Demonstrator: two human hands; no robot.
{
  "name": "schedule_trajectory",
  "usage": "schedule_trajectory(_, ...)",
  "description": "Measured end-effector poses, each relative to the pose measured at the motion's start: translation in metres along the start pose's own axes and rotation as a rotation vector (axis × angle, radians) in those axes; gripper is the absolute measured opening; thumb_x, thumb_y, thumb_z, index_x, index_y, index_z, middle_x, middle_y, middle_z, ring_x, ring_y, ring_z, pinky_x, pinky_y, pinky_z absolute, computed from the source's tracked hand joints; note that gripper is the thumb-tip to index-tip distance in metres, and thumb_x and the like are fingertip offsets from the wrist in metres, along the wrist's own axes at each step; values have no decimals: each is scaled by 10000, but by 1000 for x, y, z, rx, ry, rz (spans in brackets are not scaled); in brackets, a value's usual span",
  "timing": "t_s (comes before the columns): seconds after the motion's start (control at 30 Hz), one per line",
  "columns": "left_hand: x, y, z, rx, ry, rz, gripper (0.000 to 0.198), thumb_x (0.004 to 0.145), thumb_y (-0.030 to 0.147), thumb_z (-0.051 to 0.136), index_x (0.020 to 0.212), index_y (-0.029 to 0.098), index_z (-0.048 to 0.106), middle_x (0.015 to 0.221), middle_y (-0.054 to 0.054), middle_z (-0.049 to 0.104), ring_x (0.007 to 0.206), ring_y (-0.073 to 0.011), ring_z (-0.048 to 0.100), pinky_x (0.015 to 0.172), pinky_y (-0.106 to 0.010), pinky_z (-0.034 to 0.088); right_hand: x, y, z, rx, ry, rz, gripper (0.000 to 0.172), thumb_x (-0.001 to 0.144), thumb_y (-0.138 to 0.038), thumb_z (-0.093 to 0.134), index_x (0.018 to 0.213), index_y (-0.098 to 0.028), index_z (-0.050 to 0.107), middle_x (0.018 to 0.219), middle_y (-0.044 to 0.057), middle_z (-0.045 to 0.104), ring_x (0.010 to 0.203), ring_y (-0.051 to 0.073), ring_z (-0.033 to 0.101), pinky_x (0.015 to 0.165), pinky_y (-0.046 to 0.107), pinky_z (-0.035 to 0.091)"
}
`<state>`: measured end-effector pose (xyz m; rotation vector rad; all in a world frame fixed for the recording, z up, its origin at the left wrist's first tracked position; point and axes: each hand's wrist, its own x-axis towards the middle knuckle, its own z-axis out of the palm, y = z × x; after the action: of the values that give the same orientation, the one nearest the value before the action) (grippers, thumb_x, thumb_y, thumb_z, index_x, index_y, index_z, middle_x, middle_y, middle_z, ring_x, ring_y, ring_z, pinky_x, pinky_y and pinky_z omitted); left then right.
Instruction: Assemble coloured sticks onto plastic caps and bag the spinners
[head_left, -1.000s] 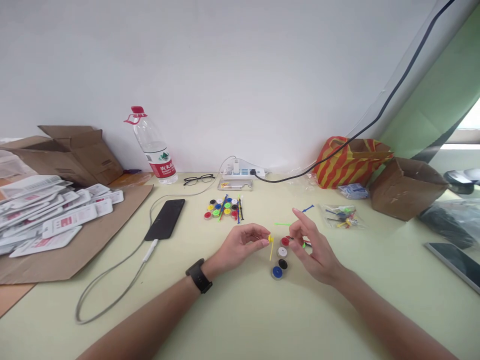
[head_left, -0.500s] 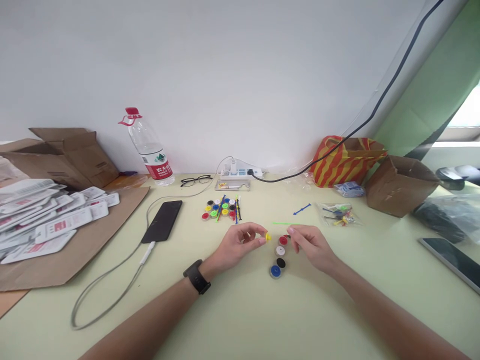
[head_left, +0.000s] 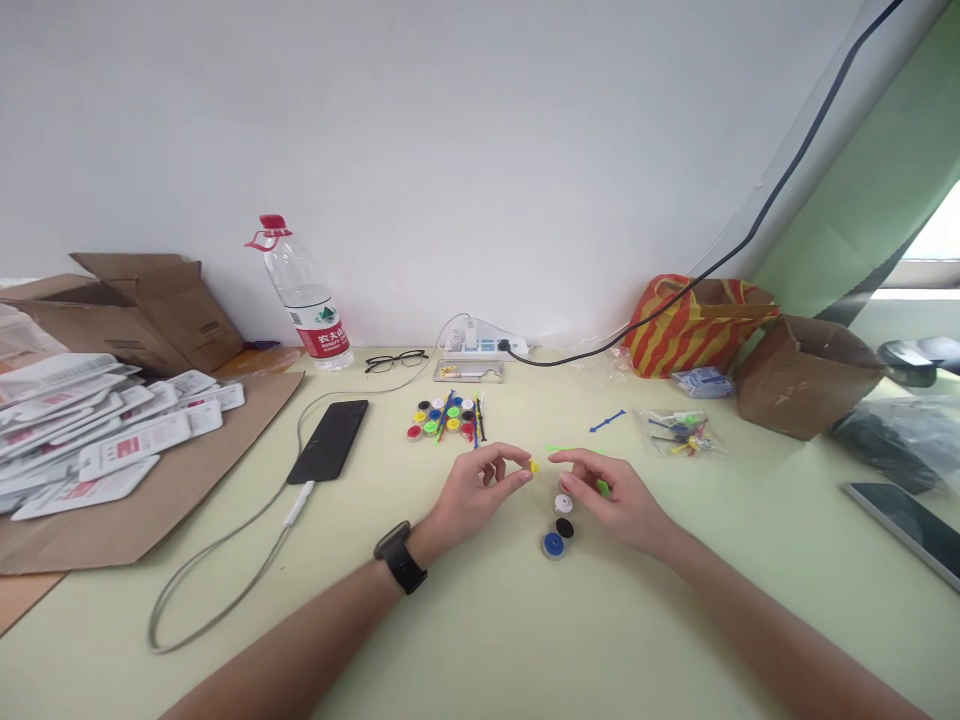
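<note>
My left hand (head_left: pixel 480 490) pinches a small yellow plastic piece (head_left: pixel 535 466) between thumb and forefinger, just above the table. To its right, my right hand (head_left: pixel 615 500) reaches in with thumb and forefinger apart, near the yellow piece but not touching it. A bright green bit (head_left: pixel 604 487) shows behind the right thumb; whether it is held or lies underneath, I cannot tell. Below the hands stand small round tubs with a white top (head_left: pixel 563 504), a black top (head_left: pixel 565 528) and a blue top (head_left: pixel 553 544). A red one is mostly covered by the right fingers.
Several coloured tubs (head_left: pixel 431 427) and thin sticks lie farther back. A blue stick (head_left: pixel 607 420) and a bag of small parts (head_left: pixel 684 432) are at right. A phone (head_left: pixel 328 442) on a cable, a water bottle (head_left: pixel 319 320) and a power strip (head_left: pixel 484 348) stand around.
My right hand has moved left toward the yellow piece, its thumb and forefinger now spread, covering the red tub. The left hand keeps its pinch. The view has shifted slightly.
</note>
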<state>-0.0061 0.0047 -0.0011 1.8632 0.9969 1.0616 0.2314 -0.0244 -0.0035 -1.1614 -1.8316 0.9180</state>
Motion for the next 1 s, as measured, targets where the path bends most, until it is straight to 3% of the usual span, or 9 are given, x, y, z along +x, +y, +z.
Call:
schedule_trajectory(0.13, 0, 4, -2, -51, -62, -34, 282, 916, 423, 710, 1075, 195, 754, 857, -25, 704, 631, -106, 475, 591, -241, 405, -3, 4, 5, 25, -72, -22, 461, 1006, -394, 547, 1442, -250, 589, 781, 2, 628, 693, 160, 527, 635, 286, 466)
schedule_trajectory(0.23, 1, 5, -3, -74, -58, -43, 285, 910, 424, 715, 1066, 188, 751, 845, -24, 691, 622, -105, 461, 584, -241, 397, -6, 4, 8, 25, -113, -41, 519, 1009, -387, 545, 1514, -270, 519, 781, -8, 595, 683, 153, 498, 618, 279, 449)
schedule_trajectory(0.43, 1, 2, -2, -109, -60, -73, 292, 913, 416, 717, 1107, 199, 736, 927, -39, 701, 657, -115, 482, 618, -253, 407, -8, -1, 9, 34, -165, -38, 507, 1002, -377, 559, 1494, -257, 541, 787, -7, 595, 694, 153, 507, 624, 278, 450)
schedule_trajectory(0.57, 1, 5, -3, -321, -91, -146, 329, 899, 395, 745, 1161, 200, 710, 1019, -64, 695, 820, -146, 566, 722, -259, 430, -7, -1, 7, 29, -130, -39, 518, 1009, -388, 553, 1510, -267, 516, 785, -6, 594, 694, 156, 513, 619, 282, 447)
schedule_trajectory(0.77, 3, 13, -5, -796, -276, -461, 235, 902, 377, 742, 965, 153, 714, 860, -30, 582, 721, -105, 489, 660, -241, 386, -7, 0, 2, 2, -12, -58, 455, 1018, -385, 537, 1465, -298, 551, 801, 2, 616, 731, 173, 543, 676, 313, 466)
schedule_trajectory(0.9, 3, 12, -3, -875, -267, -520, 221, 857, 332, 787, 948, 145, 712, 851, -29, 573, 743, -113, 512, 658, -243, 383, -7, -4, 0, 60, 26, -40, 424, 1014, -391, 550, 1427, -299, 573, 811, 8, 616, 772, 188, 567, 718, 334, 457)
schedule_trajectory(1.0, 3, 11, -3, -900, -229, -504, 233, 841, 326, 812, 941, 149, 700, 824, -20, 587, 755, -115, 537, 708, -250, 406, -6, -9, 0, 242, 17, 52, 441, 1008, -417, 561, 1428, -283, 556, 785, 0, 580, 732, 178, 543, 701, 331, 442)
